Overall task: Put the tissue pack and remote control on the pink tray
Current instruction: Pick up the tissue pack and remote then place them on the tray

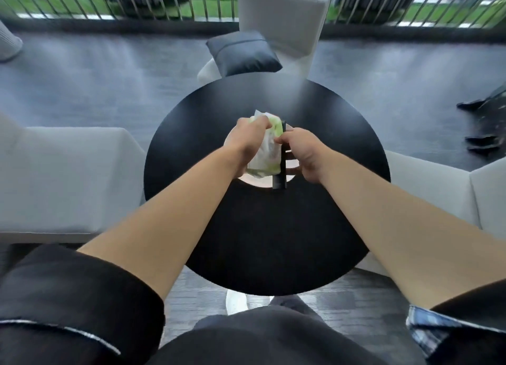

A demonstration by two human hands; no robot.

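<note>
Left hand [246, 140] grips tissue pack [267, 156] (over tray [256, 181]) — remote control [279, 170] beside.

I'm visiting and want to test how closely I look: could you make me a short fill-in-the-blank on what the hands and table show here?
1. The left hand grips the green and white ____ pack.
2. The right hand holds the black ____, which lies beside the pack.
3. Both things are over the ____ tray.
4. The tray sits on a round ____ table.

Missing words: tissue; remote control; pink; black
</note>
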